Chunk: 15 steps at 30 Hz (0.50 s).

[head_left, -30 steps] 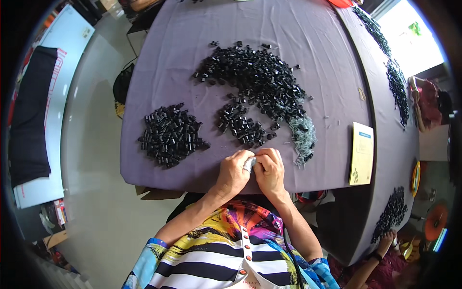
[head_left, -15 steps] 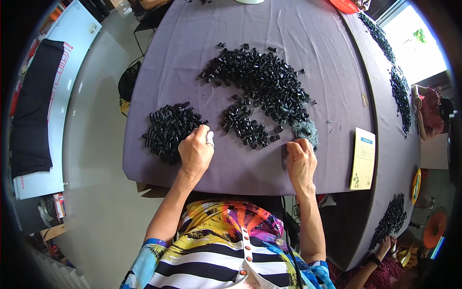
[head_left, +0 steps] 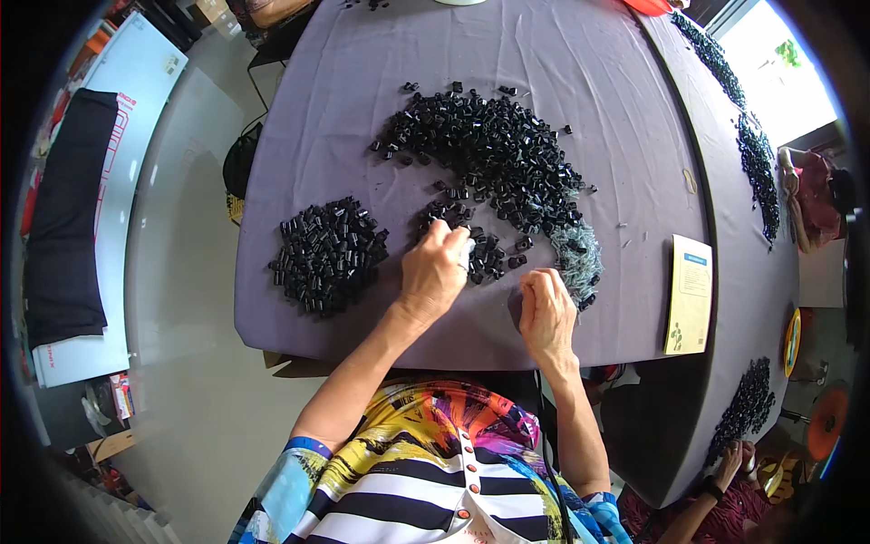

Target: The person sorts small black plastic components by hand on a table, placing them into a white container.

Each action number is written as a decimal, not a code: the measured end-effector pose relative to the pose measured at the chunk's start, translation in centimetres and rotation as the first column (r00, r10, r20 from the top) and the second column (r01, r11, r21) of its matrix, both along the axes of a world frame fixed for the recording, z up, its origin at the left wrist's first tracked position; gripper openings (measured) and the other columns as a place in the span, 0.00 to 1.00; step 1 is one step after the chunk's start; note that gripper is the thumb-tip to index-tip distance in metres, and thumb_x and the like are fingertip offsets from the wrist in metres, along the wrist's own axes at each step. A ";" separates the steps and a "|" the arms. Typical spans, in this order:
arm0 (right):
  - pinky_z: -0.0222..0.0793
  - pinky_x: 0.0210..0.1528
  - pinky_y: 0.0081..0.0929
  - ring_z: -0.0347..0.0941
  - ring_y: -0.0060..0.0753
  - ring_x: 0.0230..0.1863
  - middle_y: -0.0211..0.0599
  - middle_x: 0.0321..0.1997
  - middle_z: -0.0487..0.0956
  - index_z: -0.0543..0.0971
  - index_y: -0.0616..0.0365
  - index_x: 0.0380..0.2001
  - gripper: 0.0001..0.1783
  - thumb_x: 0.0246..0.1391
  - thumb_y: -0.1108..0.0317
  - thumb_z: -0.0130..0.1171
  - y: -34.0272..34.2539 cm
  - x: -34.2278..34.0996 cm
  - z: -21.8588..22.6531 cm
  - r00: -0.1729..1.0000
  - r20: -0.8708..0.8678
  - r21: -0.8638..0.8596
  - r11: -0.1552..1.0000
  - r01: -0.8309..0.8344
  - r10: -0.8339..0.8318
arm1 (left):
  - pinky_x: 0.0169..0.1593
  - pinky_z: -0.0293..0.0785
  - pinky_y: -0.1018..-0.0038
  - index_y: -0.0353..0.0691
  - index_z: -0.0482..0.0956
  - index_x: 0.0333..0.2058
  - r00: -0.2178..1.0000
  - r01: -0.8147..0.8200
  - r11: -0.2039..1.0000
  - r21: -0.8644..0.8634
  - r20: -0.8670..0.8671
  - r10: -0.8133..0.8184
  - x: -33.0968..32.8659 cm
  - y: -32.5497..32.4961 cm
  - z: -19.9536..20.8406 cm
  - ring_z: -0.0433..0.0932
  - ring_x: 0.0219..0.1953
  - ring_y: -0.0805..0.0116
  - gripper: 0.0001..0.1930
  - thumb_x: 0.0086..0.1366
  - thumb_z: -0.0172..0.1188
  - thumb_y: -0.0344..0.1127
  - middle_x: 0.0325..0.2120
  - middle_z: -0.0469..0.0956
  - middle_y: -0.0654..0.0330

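Since 0.5 s ago, left hand (head_left: 433,272) has shifted from edge of the small left pile to the small cluster of black parts (head_left: 480,245) at table centre; right hand (head_left: 546,310) has drawn slightly inward, w/ fingers curled.

Left hand: fingers bent down over near edge of the cluster, a small pale item just visible at fingertips; cannot tell whether it grips a part. Right hand: loosely closed, knuckles up, resting on the cloth just beside the grey-green heap of small pieces (head_left: 577,254); whether it holds anything cannot be told.

Table (head_left: 562,82): covered w/ purple-grey cloth. Large pile of black parts (head_left: 494,154) lies as a curved band beyond the hands, its lower end meeting the grey-green heap. Separate pile of black parts (head_left: 324,254) sits to the left, well apart from large pile, near left hand's wrist side.

Yellow card (head_left: 691,295) lies flat to the right of right hand, near table edge. More black parts (head_left: 754,159) run along far right edge; another dark heap (head_left: 745,408) at lower right. Another person's hand (head_left: 729,462) shows at lower right corner, apart from wearer's own.
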State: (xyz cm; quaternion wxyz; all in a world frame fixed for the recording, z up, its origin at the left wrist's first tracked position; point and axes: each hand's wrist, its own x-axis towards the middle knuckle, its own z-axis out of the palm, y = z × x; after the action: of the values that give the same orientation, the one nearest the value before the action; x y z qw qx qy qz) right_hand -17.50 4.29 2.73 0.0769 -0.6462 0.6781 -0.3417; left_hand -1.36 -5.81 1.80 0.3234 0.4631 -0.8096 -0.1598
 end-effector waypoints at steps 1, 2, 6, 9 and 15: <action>0.70 0.37 0.38 0.73 0.47 0.36 0.42 0.34 0.74 0.72 0.61 0.33 0.07 0.49 0.80 0.55 0.1 0.0 -0.1 1.000 0.003 0.001 1.000 0.004 -0.004 | 0.28 0.76 0.63 0.42 0.79 0.37 0.999 0.020 1.000 -0.001 0.034 -0.020 -0.4 0.3 -0.3 0.78 0.28 0.56 0.07 0.59 0.61 0.30 0.27 0.72 0.56; 0.70 0.37 0.37 0.73 0.47 0.35 0.42 0.33 0.74 0.72 0.60 0.33 0.07 0.49 0.80 0.55 0.2 0.1 -0.2 0.999 0.039 -0.007 1.000 0.002 -0.001 | 0.28 0.76 0.64 0.42 0.79 0.37 0.998 0.025 0.999 -0.038 0.052 -0.023 -0.8 0.5 -0.4 0.78 0.28 0.57 0.07 0.58 0.61 0.30 0.27 0.72 0.57; 0.68 0.35 0.37 0.72 0.46 0.32 0.41 0.31 0.73 0.71 0.60 0.33 0.07 0.49 0.80 0.54 0.5 0.2 -1.0 0.993 0.112 -0.052 0.998 0.037 -0.031 | 0.28 0.76 0.66 0.43 0.78 0.40 0.992 0.079 0.996 -0.041 0.102 -0.075 -1.3 1.7 -0.3 0.78 0.28 0.58 0.11 0.57 0.59 0.29 0.29 0.71 0.57; 0.67 0.34 0.36 0.71 0.45 0.30 0.41 0.29 0.71 0.71 0.60 0.34 0.07 0.51 0.80 0.54 0.5 0.2 -1.3 0.994 0.099 -0.049 0.998 0.049 -0.044 | 0.29 0.75 0.66 0.43 0.80 0.43 0.991 0.114 0.993 -0.033 0.074 -0.111 -0.6 2.1 -0.3 0.76 0.26 0.59 0.13 0.57 0.60 0.27 0.28 0.70 0.59; 0.66 0.33 0.36 0.70 0.44 0.29 0.41 0.28 0.70 0.70 0.59 0.35 0.07 0.52 0.80 0.53 0.6 0.1 -1.7 0.988 0.134 -0.052 0.995 0.083 -0.076 | 0.35 0.77 0.69 0.35 0.79 0.42 0.949 0.191 0.980 0.052 -0.267 -0.170 1.5 2.9 -0.4 0.79 0.31 0.58 0.17 0.53 0.57 0.16 0.34 0.74 0.55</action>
State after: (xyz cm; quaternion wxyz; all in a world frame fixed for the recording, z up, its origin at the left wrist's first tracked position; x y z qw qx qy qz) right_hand -17.42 4.87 1.03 0.0892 -0.5966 0.6865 -0.4059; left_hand 0.18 -2.92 1.36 0.3929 0.3742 -0.7921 -0.2795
